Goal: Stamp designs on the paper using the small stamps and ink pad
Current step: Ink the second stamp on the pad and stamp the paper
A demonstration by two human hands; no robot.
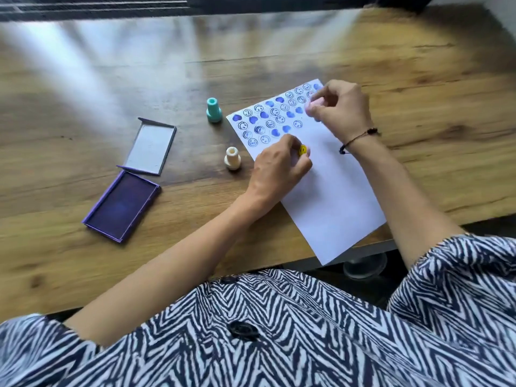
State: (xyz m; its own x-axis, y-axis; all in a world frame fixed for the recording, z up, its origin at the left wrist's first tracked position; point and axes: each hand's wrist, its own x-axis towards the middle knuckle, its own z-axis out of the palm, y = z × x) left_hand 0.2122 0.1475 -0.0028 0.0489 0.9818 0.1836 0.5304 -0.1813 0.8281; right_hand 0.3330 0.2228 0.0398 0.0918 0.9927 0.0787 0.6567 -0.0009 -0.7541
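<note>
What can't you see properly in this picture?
Head view only:
- Pink stamp: mostly hidden by the right hand; its design can't be seen.
- Yellow stamp: the left hand covers all but a bit.
- Some prints on the paper: hidden under the right hand.
- Faces in the prints: too small and blurred.

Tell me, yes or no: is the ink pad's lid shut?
No. The ink pad lies open on the table, its dark surface bare and its lid swung back flat beside it.
</note>
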